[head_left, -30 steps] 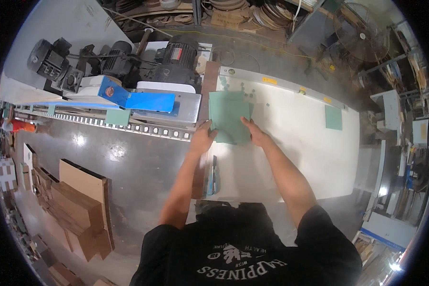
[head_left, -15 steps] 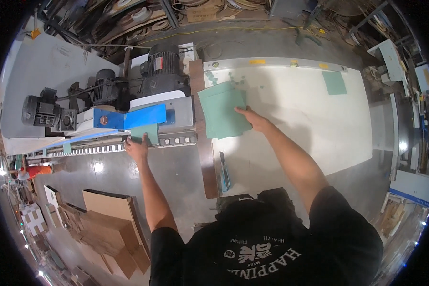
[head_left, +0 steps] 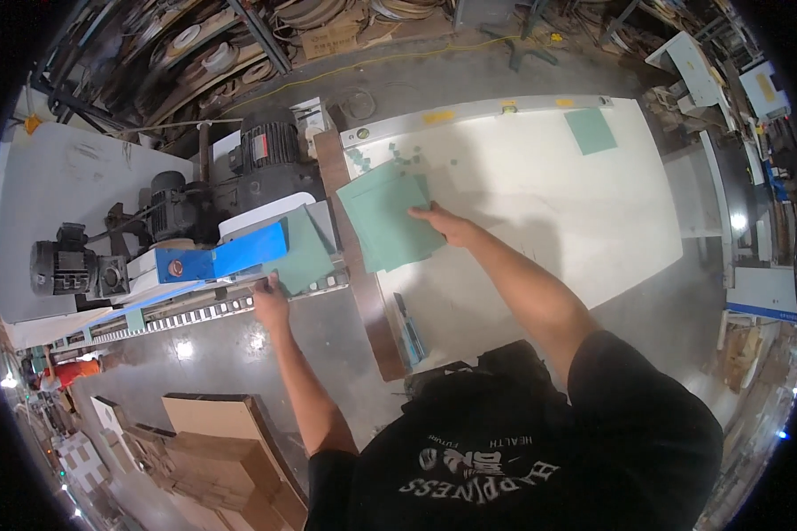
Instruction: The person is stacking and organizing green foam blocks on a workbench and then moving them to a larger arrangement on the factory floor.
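The left hand grips the near edge of a green sheet, fingers closed on it, feeding it under the blue guard of the machine on the left. The right hand lies flat and spread on the stack of green sheets at the left end of the white desk. A lone green sheet lies at the far right.

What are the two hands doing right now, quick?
Left hand: holding a green sheet at the machine's blue guide.
Right hand: fingers flat on the stack of green sheets, pressing, not gripping.
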`<action>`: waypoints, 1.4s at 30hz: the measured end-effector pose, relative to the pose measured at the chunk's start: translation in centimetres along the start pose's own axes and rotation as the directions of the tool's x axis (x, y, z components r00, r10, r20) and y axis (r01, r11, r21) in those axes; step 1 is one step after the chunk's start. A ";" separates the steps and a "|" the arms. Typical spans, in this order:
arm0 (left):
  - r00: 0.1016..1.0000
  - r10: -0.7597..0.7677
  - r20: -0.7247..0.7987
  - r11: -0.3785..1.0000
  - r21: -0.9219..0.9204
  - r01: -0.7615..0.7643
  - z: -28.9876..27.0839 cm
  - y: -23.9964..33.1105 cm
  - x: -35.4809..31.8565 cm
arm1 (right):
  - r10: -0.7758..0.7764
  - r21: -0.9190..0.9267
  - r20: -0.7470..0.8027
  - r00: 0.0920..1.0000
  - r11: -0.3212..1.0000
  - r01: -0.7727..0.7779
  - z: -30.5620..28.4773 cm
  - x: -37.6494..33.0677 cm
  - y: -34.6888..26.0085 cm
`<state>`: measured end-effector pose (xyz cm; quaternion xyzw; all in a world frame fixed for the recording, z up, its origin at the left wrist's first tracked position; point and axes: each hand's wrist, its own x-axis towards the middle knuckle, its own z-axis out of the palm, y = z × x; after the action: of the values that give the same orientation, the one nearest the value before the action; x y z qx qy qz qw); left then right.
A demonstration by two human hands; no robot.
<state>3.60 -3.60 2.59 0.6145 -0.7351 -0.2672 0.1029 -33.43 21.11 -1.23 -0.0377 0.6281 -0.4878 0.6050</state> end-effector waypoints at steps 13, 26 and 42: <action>0.993 0.117 0.021 0.789 -0.609 -0.080 10.7 9.2 -6.5 | -0.019 0.103 0.107 0.994 0.995 0.007 -0.9 0.8 0.2; 0.926 0.220 0.305 0.975 -0.043 -0.217 11.8 15.5 -8.6 | 0.006 0.140 0.133 0.991 0.990 -0.025 0.5 -2.0 -1.9; 0.965 0.096 0.244 0.970 -0.240 -0.036 12.9 14.0 -9.0 | -0.047 0.022 -0.112 0.993 0.999 0.049 3.6 -1.8 1.0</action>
<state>-12.46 9.89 0.67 0.5338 -0.7260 -0.4245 0.0882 -29.55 20.79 0.16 -0.0179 0.6537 -0.5114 0.5575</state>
